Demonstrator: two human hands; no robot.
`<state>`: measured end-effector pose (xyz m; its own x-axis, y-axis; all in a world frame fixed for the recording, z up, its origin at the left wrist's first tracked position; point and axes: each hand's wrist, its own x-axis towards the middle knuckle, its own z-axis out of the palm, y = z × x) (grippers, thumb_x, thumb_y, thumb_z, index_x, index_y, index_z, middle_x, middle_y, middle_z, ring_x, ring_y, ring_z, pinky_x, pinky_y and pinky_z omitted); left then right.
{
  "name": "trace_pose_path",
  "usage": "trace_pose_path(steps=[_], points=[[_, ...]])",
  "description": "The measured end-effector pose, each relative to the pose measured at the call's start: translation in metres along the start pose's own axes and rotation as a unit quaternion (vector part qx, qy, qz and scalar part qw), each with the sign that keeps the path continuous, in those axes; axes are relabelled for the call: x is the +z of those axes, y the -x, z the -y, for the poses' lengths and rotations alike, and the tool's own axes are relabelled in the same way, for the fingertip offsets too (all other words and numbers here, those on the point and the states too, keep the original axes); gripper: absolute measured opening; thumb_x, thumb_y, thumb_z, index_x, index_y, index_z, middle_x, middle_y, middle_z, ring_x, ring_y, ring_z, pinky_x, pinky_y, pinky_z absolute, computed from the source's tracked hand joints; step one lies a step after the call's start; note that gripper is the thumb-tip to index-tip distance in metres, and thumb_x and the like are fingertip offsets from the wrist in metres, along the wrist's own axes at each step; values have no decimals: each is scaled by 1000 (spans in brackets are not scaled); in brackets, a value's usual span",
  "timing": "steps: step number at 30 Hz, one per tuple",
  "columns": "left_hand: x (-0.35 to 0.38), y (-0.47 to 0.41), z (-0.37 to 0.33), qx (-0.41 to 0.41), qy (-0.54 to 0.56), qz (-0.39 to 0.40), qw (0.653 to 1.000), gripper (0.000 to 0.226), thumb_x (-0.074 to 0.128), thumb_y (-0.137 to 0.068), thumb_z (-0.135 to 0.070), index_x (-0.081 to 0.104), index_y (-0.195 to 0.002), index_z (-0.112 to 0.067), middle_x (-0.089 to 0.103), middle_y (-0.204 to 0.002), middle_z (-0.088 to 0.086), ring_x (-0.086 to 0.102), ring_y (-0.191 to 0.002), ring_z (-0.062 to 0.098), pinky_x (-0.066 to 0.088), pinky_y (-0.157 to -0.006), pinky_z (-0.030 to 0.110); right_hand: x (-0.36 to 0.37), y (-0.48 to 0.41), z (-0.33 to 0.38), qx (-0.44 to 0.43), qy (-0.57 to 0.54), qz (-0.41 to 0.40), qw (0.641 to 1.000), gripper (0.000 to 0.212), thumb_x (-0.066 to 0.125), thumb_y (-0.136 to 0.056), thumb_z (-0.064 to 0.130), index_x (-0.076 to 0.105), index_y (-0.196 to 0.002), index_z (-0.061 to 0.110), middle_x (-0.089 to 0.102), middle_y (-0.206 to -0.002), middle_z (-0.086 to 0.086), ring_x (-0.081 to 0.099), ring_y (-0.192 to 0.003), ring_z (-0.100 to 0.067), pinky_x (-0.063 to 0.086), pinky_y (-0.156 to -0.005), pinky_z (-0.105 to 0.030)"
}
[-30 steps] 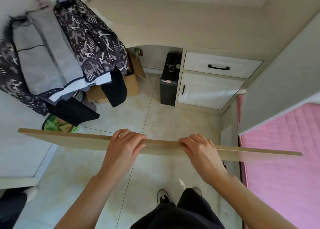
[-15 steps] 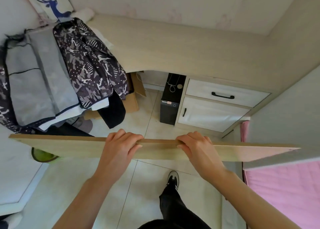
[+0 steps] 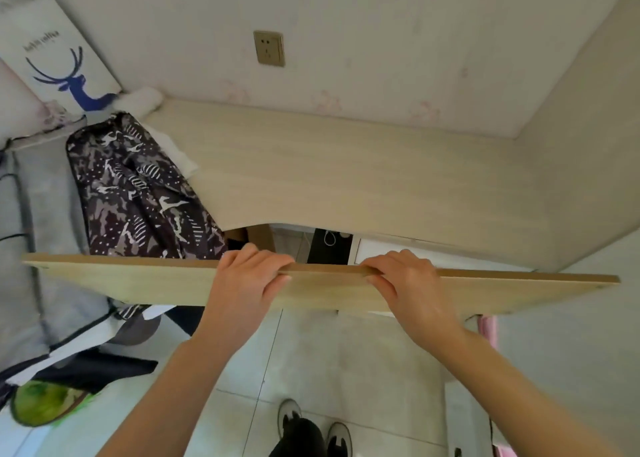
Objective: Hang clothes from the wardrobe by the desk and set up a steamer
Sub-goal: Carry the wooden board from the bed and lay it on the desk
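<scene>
arms (image 3: 194,370): bare | trousers (image 3: 301,439): black | 2 shoes (image 3: 289,417): grey-white

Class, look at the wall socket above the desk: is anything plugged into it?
No. The wall socket shows bare slots, with no plug or cable in it.

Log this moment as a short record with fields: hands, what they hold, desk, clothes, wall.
left hand: gripping the top edge of the wooden board
right hand: gripping the same edge, apart from the left
board: held level, in front of the desk
clothes: patterned dark garment hanging at the desk's left end
wall: socket above desk; deer picture leaning at left
</scene>
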<state>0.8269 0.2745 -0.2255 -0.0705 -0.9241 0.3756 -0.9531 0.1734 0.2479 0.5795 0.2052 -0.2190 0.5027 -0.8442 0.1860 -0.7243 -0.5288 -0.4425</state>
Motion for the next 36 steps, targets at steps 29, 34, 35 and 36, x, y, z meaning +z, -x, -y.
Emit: trace_pose_path(steps=[29, 34, 35, 36], points=[[85, -263, 88, 43, 105, 38, 993, 32, 44, -88, -40, 67, -102, -23, 67, -86, -17, 52, -78, 13, 32, -76, 29, -26, -226, -97, 84, 66, 6, 994, 19, 56, -94, 33, 67, -109, 28, 69, -93, 12, 56, -85, -13, 42, -76, -31], [92, -276, 93, 32, 93, 43, 994, 32, 44, -87, -41, 67, -103, -25, 66, -85, -19, 51, -77, 11, 32, -77, 29, -27, -244, -108, 78, 46, 23, 996, 21, 56, -94, 33, 66, -112, 29, 69, -99, 14, 55, -89, -10, 42, -81, -31], [93, -278, 95, 31, 88, 45, 995, 33, 44, -86, -42, 67, -103, -25, 66, -85, -19, 51, -77, 11, 32, -77, 29, -28, -248, -109, 79, 42, 29, 996, 21, 55, -94, 33, 66, -112, 29, 68, -100, 15, 55, -91, -10, 41, -82, -31], [94, -281, 96, 32, 82, 48, 995, 33, 44, -86, -42, 67, -103, -25, 66, -84, -19, 51, -76, 11, 32, -77, 29, -29, -252, -111, 81, 37, 36, 995, 22, 54, -94, 34, 65, -113, 30, 68, -102, 15, 55, -92, -9, 40, -83, -30]])
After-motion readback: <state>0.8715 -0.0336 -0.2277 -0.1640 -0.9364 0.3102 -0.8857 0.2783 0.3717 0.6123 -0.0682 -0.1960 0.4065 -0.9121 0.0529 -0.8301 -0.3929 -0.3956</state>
